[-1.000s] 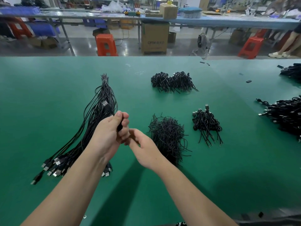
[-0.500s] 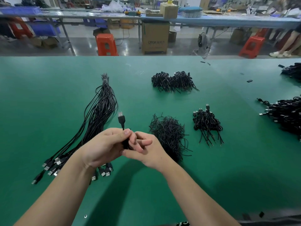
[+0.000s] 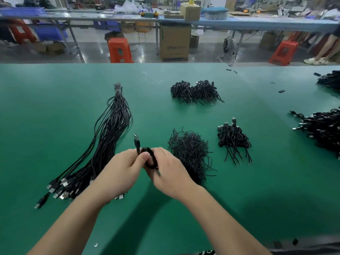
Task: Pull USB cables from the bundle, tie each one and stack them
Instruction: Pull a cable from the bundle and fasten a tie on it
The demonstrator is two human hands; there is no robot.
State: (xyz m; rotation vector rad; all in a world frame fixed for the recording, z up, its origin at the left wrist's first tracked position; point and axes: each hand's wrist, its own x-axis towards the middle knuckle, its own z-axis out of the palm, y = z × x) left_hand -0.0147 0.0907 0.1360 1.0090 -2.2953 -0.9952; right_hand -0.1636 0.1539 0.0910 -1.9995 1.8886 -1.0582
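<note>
Above the green table (image 3: 55, 100), both hands' fingers around one coiled USB cable (image 3: 150, 159), apparently mid-wrap.

Premises: a factory assembly floor. A long green-matted counter (image 3: 55, 92) carries sorted heaps of black cables, including a tied bundle of black USB cables (image 3: 110, 126) toward its left edge. Beyond its far edge stand a blue-topped workbench (image 3: 257, 23), orange plastic stools (image 3: 119, 50), brown cardboard cartons (image 3: 174, 43) and blue plastic bins (image 3: 22, 11) on polished concrete.
</note>
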